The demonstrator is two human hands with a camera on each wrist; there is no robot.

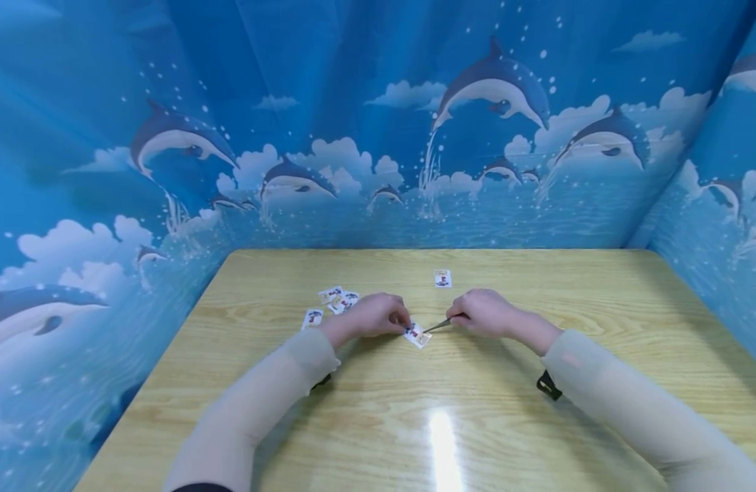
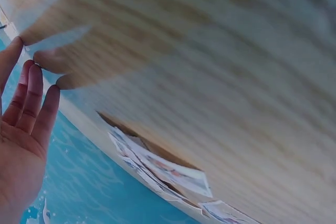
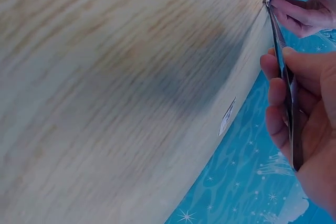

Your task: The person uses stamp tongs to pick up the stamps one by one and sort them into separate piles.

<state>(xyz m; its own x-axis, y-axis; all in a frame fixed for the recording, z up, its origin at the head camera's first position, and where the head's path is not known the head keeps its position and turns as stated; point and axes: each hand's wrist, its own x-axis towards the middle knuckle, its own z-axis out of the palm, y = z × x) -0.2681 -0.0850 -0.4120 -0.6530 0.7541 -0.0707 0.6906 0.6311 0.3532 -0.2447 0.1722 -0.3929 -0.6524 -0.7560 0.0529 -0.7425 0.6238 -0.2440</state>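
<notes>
In the head view a small white card with a printed figure lies on the wooden table between my hands. The fingertips of my left hand rest at its left corner, and the left wrist view shows this hand's fingers fairly straight, tips down on the tabletop. My right hand grips slim metal tweezers between thumb and fingers. The tweezers' tips reach the card's right part; whether they pinch anything is too small to tell.
Several similar cards lie overlapping left of my left hand, with a single card nearer me. Another card lies toward the back of the table. A blue dolphin-print curtain stands behind the table.
</notes>
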